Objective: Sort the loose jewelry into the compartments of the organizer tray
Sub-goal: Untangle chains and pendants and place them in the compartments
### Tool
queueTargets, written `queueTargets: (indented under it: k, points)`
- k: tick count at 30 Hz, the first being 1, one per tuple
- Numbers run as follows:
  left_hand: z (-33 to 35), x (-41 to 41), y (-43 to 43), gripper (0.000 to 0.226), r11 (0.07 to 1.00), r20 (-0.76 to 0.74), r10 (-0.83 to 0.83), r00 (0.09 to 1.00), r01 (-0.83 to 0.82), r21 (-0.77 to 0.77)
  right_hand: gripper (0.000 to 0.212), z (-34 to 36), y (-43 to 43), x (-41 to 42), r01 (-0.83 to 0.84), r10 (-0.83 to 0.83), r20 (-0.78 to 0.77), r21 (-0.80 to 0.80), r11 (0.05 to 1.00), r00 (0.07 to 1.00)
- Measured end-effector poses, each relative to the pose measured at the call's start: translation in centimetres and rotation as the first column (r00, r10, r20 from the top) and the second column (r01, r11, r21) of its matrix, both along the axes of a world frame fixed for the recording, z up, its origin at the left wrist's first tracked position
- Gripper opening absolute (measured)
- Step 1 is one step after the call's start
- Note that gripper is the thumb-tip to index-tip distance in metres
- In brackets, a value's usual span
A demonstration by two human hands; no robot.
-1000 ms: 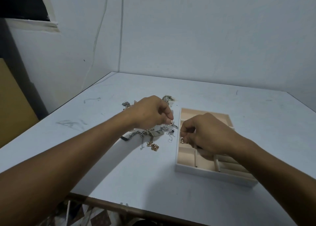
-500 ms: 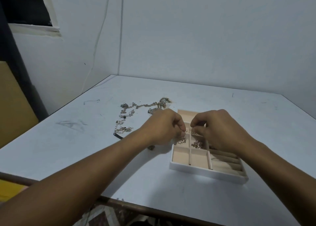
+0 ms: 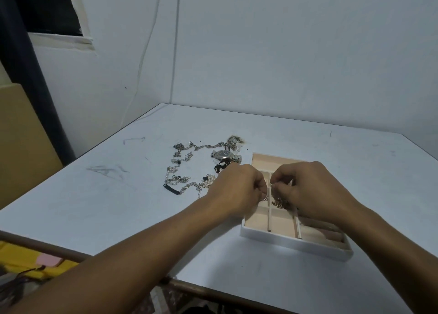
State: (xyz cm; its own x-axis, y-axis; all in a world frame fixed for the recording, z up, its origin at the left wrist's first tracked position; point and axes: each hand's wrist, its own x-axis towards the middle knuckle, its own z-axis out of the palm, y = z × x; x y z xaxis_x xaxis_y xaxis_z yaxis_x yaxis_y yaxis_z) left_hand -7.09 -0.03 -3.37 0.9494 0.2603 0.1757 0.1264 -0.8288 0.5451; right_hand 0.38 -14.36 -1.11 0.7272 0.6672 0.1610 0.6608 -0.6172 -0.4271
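A white organizer tray (image 3: 294, 243) with beige compartments lies on the table at the right. Both hands hover over its left-middle cells. My left hand (image 3: 239, 188) has its fingers curled and pinches a small gold piece (image 3: 265, 198) at the fingertips. My right hand (image 3: 308, 190) is curled too, its fingertips pinching a thin piece just above a gold chain (image 3: 279, 203) that lies in a middle compartment. Loose jewelry (image 3: 182, 169) is spread on the table left of the tray: silver chains, pearls, a black bar pendant (image 3: 171, 189) and a wristwatch (image 3: 224, 154).
The white table (image 3: 106, 207) sits in a wall corner; its near edge runs along the bottom left. A cable hangs down the left wall. Yellow fabric (image 3: 21, 256) and a brown panel lie beyond the table's left side.
My left hand moved right from the loose pile to the tray and met my right hand. Both now stay close together over the middle compartments. A gold chain now lies in the tray.
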Motion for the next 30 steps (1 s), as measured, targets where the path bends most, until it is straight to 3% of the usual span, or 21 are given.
queueTargets:
  k: [7, 11, 14, 21, 30]
  points:
    - [0.0, 0.0, -0.1, 0.012, 0.999, 0.063, 0.034, 0.997, -0.035, 0.013, 0.017, 0.3, 0.2, 0.1, 0.005, -0.005, 0.024, -0.014, 1.000, 1.000]
    - [0.3, -0.5, 1.3, 0.006, 0.988, 0.105, 0.062, 0.993, -0.046, -0.151, 0.016, 0.5, 1.2, 0.1, -0.008, 0.008, 0.004, -0.003, 1.000, 1.000]
    - [1.5, -0.8, 4.5, 0.010, 0.981, 0.157, 0.143, 0.977, -0.119, -0.154, 0.013, 0.8, 2.4, -0.1, -0.026, 0.025, -0.021, -0.012, 1.000, 0.999]
    - [2.9, -2.7, 11.0, 0.006, 0.959, 0.078, 0.249, 0.965, -0.235, -0.159, 0.012, 1.1, 7.0, -0.2, -0.121, 0.120, -0.033, -0.038, 0.992, 0.992]
    - [1.4, -3.4, 13.9, 0.007, 0.952, 0.041, 0.265, 0.963, -0.255, -0.168, 0.007, 0.6, 10.8, -0.1, -0.138, 0.141, -0.015, -0.325, 0.936, 0.990]
